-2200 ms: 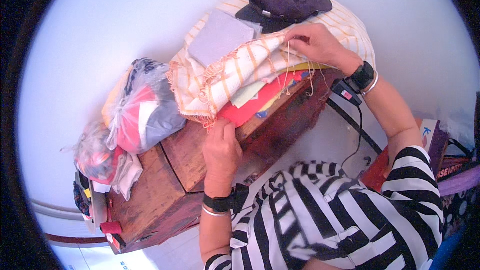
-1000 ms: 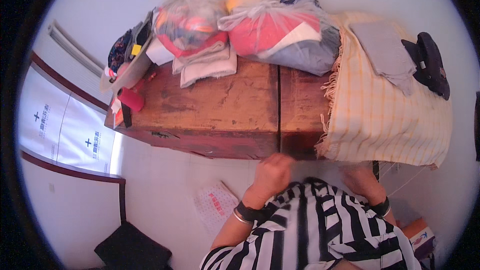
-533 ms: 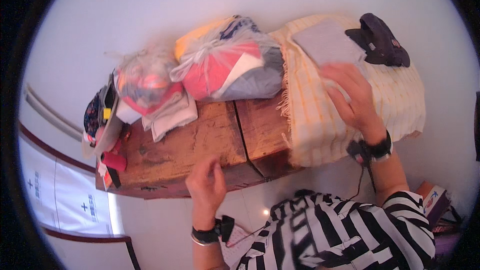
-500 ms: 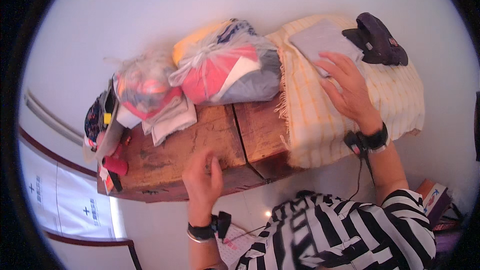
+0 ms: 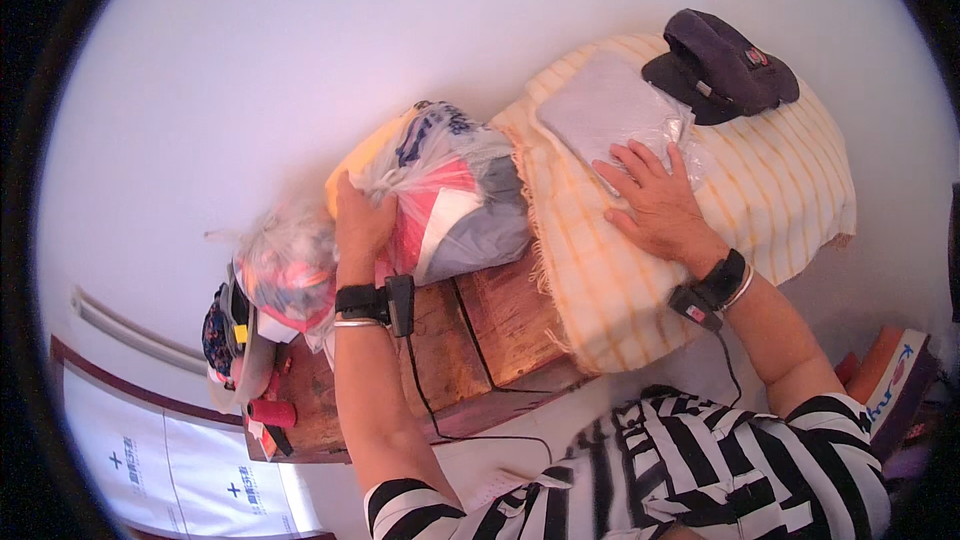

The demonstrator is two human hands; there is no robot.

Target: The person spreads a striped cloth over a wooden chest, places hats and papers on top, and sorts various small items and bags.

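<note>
- We are seeing the left hand [image 5: 363, 225] meeting the large clear bag [image 5: 460, 205] at its gathered neck; some fingers are hiding behind the hand, so we are unable to tell whether they are gripping the plastic.
- We are seeing the right hand [image 5: 658, 208] resting with its fingers spread, gripping nothing, across the near edge of the flat grey packet [image 5: 610, 115].
- Comparing with half a second ago, we are finding the left hand touching the bag rather than hovering over the front edge, and the right hand lying lower on the packet; we are judging that the handling is passing into contact with two things at once.
- The packet is lying on the striped cloth [image 5: 770, 190], and the dark cap [image 5: 725, 70] is sitting just beside it.
- Outward, the wooden chest [image 5: 515, 325] is carrying the bag, the cloth, the small clear bag [image 5: 285, 265] beside the left hand, and the red spool [image 5: 272, 413] near the left end.
</note>
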